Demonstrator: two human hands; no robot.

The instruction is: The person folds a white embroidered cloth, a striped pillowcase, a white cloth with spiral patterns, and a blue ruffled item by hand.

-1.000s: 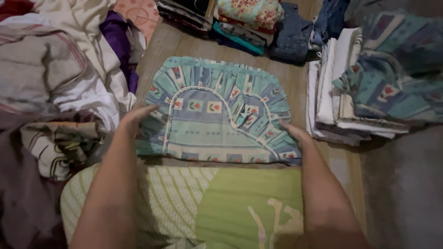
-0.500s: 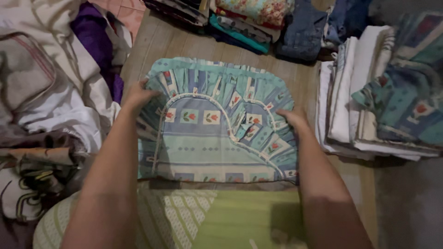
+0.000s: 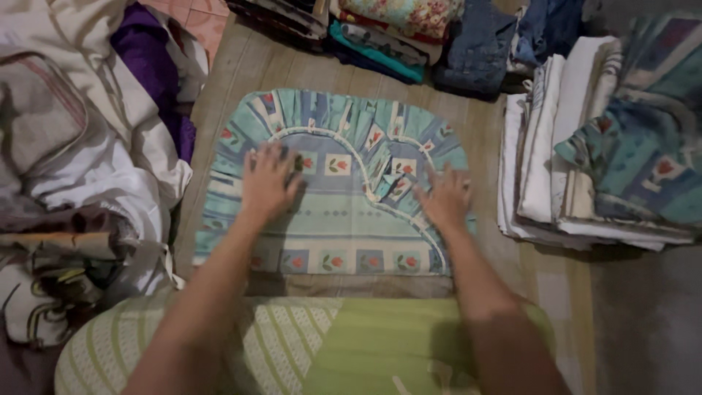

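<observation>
A folded blue and teal pillowcase (image 3: 344, 219) with a ruffled edge and small red flower squares lies flat on the wooden floor in front of me. My left hand (image 3: 269, 181) rests palm down on its left half, fingers spread. My right hand (image 3: 444, 197) presses flat on its right side near the ruffle, fingers apart. Neither hand holds anything. A green patterned cloth (image 3: 351, 344) covers my lap below the pillowcase.
A heap of unfolded white, beige and purple laundry (image 3: 80, 132) fills the left. Folded white linens (image 3: 548, 161) with a matching blue-teal cloth (image 3: 643, 146) on top stand at the right. Stacks of folded clothes (image 3: 395, 36) line the far side.
Both hands have moved from the pillowcase's outer edges inward onto its top. The pillowcase now lies flatter and slightly nearer to me.
</observation>
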